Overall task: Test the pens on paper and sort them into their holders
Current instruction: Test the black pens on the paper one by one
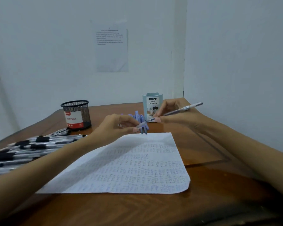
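Note:
My right hand (pixel 173 114) grips a pale purple pen (pixel 183 109), its tip pointing left. My left hand (pixel 119 126) pinches that pen's cap (pixel 142 124) just off the tip, above the far edge of the paper (pixel 129 165), which is covered with rows of test scribbles. Several blue pens (pixel 140 119) lie in a pile behind my hands. A black mesh holder (pixel 76 114) with a red and white label stands at the back left. A light blue desk organizer (pixel 152 103) stands at the back centre. Many black-capped clear pens (pixel 26 149) lie at the left.
The wooden table (pixel 211 160) has a bare stretch to the right of the paper and along the near edge. A wall rises right behind the holders, with a printed sheet (pixel 112 46) taped to it. Another wall closes the right side.

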{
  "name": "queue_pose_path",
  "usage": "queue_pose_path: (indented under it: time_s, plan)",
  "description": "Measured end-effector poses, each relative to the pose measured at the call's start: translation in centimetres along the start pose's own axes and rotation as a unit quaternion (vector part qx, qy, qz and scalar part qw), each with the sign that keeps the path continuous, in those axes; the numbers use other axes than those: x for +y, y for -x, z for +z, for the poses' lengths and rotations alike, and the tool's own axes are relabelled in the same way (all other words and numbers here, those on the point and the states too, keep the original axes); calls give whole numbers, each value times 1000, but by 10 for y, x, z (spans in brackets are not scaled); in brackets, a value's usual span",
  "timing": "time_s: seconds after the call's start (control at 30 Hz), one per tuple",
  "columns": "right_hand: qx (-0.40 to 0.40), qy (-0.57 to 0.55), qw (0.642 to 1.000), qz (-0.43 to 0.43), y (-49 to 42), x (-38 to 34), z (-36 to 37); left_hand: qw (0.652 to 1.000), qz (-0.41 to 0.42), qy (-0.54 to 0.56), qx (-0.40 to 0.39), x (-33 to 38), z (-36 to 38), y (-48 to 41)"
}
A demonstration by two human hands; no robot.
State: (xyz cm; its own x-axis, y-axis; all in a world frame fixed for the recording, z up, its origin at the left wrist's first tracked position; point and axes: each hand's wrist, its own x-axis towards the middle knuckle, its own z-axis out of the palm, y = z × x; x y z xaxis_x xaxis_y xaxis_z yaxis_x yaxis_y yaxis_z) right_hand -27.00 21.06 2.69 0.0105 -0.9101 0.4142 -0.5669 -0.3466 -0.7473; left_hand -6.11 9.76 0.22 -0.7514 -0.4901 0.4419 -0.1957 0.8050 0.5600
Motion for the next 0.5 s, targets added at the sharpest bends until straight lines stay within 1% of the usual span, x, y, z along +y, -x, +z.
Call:
queue_pose_path:
  time_s: [0.07,0.17,0.27,0.5]
  plan:
    - [-19,22,1000,-12,1,-7,12,1000,-5,2,-1,1,-10,18]
    - [-40,-27,998,-37,5,-16,25,1000,-10,-12,3,-2,-18,36]
    - [-48,-30,997,-58,10,-23,34,1000,-17,-16,-8,-2,-21,42]
    - [-38,-56,997,-34,11,-20,39,999,-20,-13,-23,3,-16,42]
